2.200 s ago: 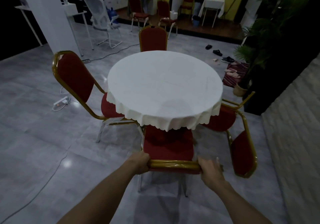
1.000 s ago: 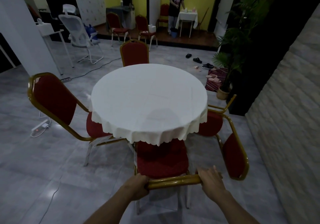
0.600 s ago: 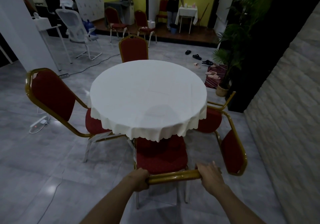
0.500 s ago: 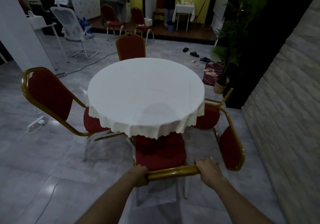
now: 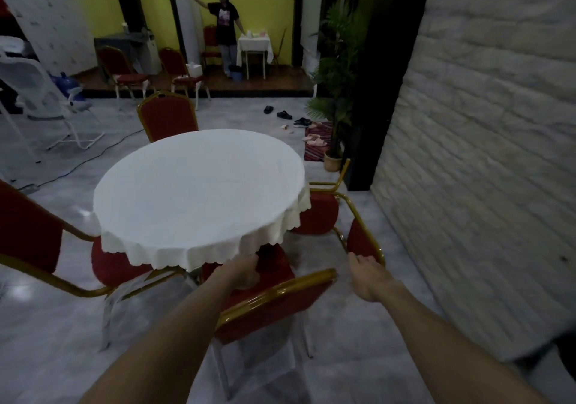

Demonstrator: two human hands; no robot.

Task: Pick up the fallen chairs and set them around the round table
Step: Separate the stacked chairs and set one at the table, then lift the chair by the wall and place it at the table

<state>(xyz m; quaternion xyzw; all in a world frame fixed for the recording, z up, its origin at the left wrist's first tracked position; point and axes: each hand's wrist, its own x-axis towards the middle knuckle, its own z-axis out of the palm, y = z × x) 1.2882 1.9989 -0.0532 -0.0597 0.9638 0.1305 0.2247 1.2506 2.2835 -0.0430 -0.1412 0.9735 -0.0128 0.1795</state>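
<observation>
- A red-cushioned, gold-framed banquet chair (image 5: 268, 297) stands upright, its seat tucked under the near edge of the round table draped in white cloth (image 5: 199, 185).
- The left hand (image 5: 244, 274) reaches over the backrest, seemingly on the seat; its fingers are hidden, so its grip cannot be told. The right hand (image 5: 366, 275) hangs loosely spread, off the frame.
- The stiff metal frame looks moderately light; the top rail offers the surest hold.
- A neighbouring chair (image 5: 358, 238) crowds the right, with the brick wall (image 5: 483, 169) close beyond it.
</observation>
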